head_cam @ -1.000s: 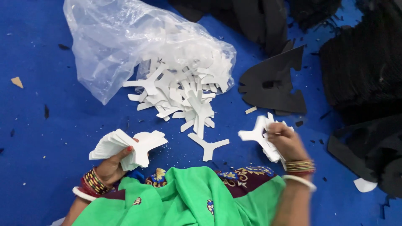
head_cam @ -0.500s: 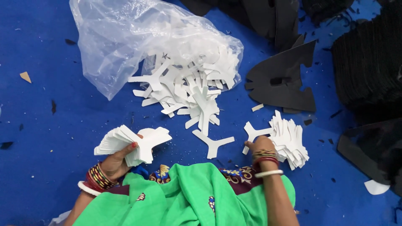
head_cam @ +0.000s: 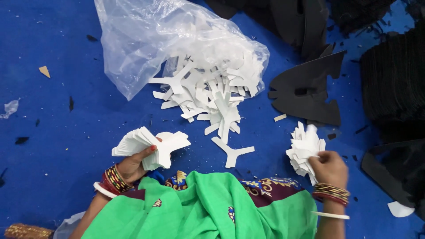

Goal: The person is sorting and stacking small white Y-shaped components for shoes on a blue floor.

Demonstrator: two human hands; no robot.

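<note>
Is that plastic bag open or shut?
Open: white cutouts spill from the bag mouth onto the blue floor.

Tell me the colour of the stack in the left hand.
White; the stack in the left hand shows best in the head view.

Left hand (head_cam: 133, 164) low, fingers curled shut around white stack (head_cam: 148, 144), bangled wrist bent. Right hand (head_cam: 328, 167) fisted, gripping second bundle (head_cam: 304, 146) above knuckles.
</note>
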